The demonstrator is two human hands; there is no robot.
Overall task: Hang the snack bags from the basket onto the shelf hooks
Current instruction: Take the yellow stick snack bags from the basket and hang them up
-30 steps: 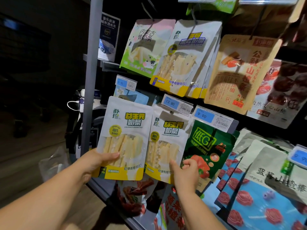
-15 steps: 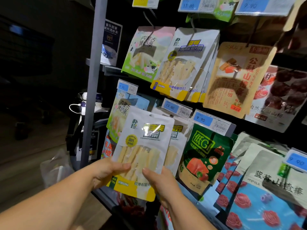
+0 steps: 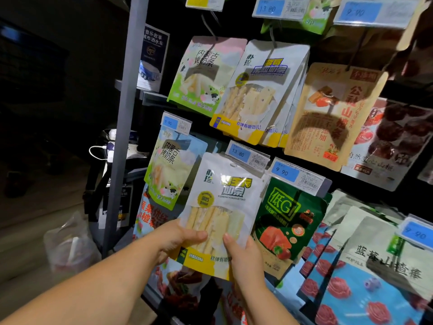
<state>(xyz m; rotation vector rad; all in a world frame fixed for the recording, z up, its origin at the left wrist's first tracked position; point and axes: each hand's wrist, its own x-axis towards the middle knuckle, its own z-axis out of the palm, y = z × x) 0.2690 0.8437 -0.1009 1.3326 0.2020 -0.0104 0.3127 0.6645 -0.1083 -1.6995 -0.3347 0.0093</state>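
A white-and-yellow cheese-stick bag (image 3: 222, 207) is held up against the middle row of the shelf, its top just under the 13.80 price tag (image 3: 246, 156). My left hand (image 3: 178, 238) grips its lower left edge, thumb across the front. My right hand (image 3: 243, 252) holds the lower right, thumb on the front. The hook behind the bag's top is hidden. No basket is in view.
Hanging bags surround it: a green-and-blue milk-strip bag (image 3: 171, 170) to the left, a dark green bag (image 3: 288, 221) to the right, blue hawthorn bags (image 3: 365, 273) further right, and a row above. A grey shelf upright (image 3: 124, 127) stands left. A plastic bag (image 3: 68, 242) lies on the floor.
The bag in my left hand has moved right, in front of the matching bag on the hook, and up under the 13.80 tag. My right hand shifted from the hung bag onto this one.
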